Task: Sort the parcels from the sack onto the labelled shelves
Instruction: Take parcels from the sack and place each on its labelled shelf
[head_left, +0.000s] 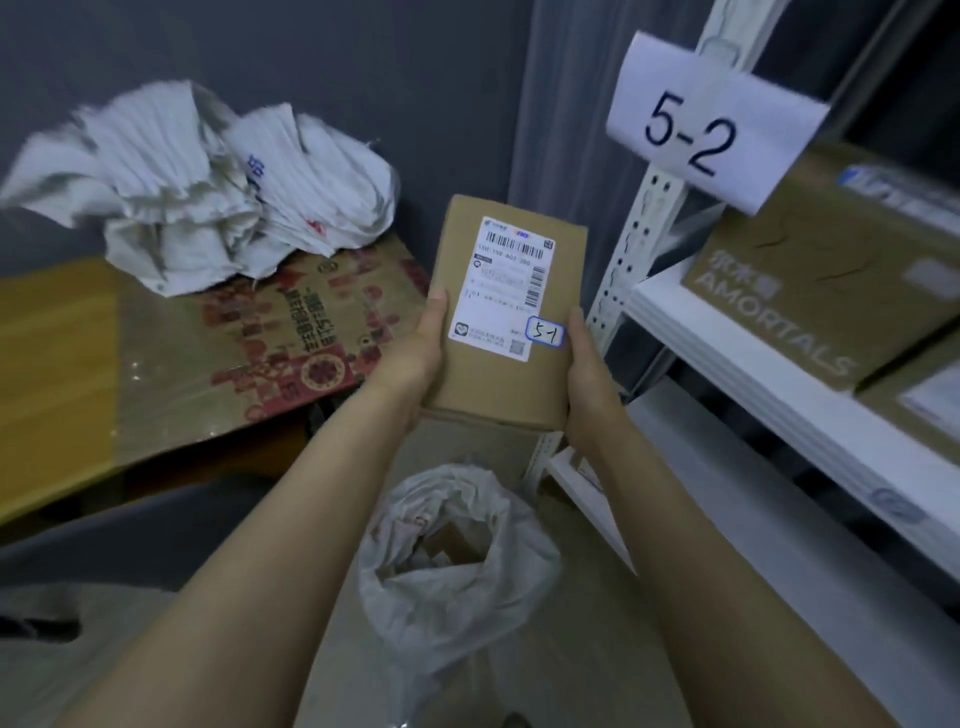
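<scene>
Both hands on it: left hand (415, 353) and right hand (589, 379) grip the parcel (506, 312) by its sides. Its sticker (544, 331) reads 5-1. Open sack (457, 561) sits below.

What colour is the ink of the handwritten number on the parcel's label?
Blue: the "5-1" is boxed in blue pen on the white label, clearest in the head view.

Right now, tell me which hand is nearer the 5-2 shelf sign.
Right. The right hand holds the right edge of the parcel, below and left of the 5-2 sign; the left hand holds its left edge, farther from the sign.
</scene>
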